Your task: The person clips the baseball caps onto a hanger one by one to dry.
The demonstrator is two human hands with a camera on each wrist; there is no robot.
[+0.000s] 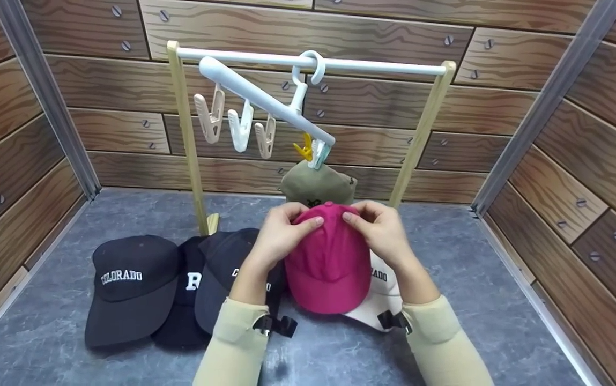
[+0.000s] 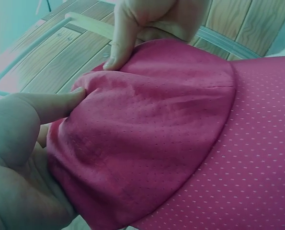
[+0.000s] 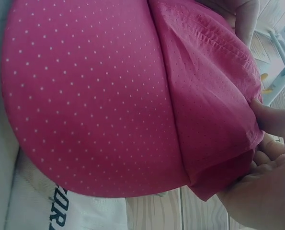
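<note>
A magenta baseball cap (image 1: 329,257) with small perforations is held up between both hands, its brim pointing down toward me. My left hand (image 1: 281,230) pinches the crown's upper left side, thumb on the front and fingers behind. On the upper right side my right hand (image 1: 383,230) pinches it the same way. Just behind it, an olive cap (image 1: 316,182) hangs from a pale clothespin (image 1: 317,154) on a white hanger (image 1: 265,96). In the right wrist view the magenta brim (image 3: 85,96) fills the left half, above a white cap (image 3: 85,211).
Dark caps, one a black COLORADO cap (image 1: 133,284), lie overlapping at left on the grey table (image 1: 141,214). The white cap lies partly under the magenta one. Several clothespins, including a beige one (image 1: 210,118), hang from the hanger on a white rod (image 1: 383,65) between wooden posts.
</note>
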